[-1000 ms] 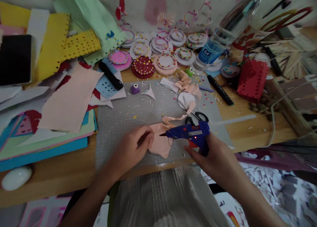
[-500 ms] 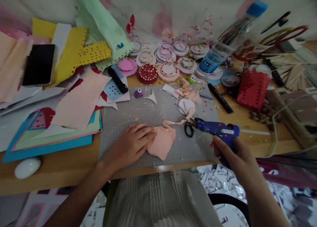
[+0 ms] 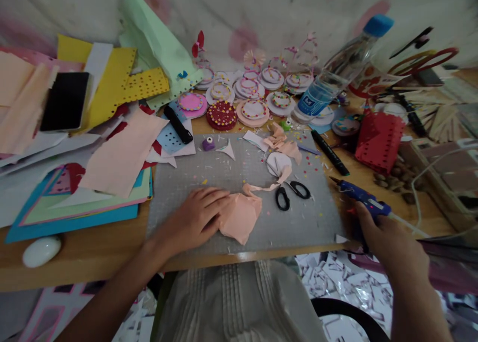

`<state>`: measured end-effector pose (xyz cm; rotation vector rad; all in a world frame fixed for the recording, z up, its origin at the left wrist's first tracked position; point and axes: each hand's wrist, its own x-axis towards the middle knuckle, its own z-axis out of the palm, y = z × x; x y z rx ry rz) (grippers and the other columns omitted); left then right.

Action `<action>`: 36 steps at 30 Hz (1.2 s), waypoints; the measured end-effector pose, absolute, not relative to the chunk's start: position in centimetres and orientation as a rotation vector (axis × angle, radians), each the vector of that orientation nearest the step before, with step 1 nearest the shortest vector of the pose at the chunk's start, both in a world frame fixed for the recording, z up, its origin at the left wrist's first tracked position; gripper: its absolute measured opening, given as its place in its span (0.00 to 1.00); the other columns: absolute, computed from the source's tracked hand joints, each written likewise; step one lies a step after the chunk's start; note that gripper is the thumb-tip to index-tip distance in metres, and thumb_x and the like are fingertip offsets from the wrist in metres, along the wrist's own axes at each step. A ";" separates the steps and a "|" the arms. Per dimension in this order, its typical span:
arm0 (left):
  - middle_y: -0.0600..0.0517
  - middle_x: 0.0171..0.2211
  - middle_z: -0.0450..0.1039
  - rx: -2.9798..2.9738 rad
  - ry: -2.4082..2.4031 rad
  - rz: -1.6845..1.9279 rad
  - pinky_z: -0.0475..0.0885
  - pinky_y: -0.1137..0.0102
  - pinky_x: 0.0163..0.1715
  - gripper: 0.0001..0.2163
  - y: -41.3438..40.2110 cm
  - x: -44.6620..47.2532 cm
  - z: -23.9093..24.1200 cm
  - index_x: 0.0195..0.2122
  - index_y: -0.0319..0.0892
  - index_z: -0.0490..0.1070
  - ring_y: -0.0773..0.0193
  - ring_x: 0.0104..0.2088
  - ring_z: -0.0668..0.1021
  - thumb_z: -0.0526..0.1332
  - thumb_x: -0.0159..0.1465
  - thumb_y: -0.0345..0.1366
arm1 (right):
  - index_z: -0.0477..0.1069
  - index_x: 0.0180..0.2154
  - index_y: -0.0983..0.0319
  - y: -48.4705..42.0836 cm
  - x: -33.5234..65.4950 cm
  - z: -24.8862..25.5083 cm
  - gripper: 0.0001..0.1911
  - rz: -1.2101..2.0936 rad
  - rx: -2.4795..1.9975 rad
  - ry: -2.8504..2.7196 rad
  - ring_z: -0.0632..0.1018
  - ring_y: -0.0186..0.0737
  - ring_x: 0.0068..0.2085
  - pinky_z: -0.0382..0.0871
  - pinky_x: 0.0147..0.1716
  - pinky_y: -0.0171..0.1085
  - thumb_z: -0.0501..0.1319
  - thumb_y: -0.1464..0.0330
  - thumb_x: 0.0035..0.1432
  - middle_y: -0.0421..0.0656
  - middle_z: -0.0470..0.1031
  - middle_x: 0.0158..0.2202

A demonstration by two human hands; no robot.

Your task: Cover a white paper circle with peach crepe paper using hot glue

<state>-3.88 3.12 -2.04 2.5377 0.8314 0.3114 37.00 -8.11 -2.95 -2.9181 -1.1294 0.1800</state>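
My left hand (image 3: 199,216) lies on the grey cutting mat (image 3: 179,175) with its fingers stretched out. Its fingertips touch the left edge of a folded peach crepe paper piece (image 3: 241,217). From that piece a twisted strip (image 3: 263,188) runs toward a small white disc (image 3: 278,163). At the table's right front, my right hand (image 3: 394,242) grips a blue glue gun (image 3: 368,200), its nozzle pointing left and away from me. Black-handled scissors (image 3: 283,199) lie on the mat between my hands, their blades partly hidden beneath the strip.
Stacked coloured sheets (image 3: 123,211) and a phone (image 3: 66,101) lie at left. Behind the mat stand several decorated paper discs (image 3: 221,115) and a tall water bottle (image 3: 321,90). A black marker (image 3: 330,153), a red dotted packet (image 3: 380,138) and a wooden box (image 3: 429,177) occupy the right.
My right hand has carried the glue gun rightward, off the scissors and past the mat's edge. My left hand and the peach piece stay almost where they were.
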 end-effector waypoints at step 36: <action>0.47 0.63 0.65 2.576 0.836 0.315 0.54 0.48 0.64 0.23 1.9 -4.2 -1.9 0.64 0.42 0.61 0.50 0.63 0.66 0.55 0.68 0.39 | 0.70 0.42 0.61 -2.0 23.8 -1.6 0.07 0.113 -1.518 -2.002 0.75 0.45 0.43 0.70 0.43 0.45 0.56 0.73 0.63 0.48 0.74 0.41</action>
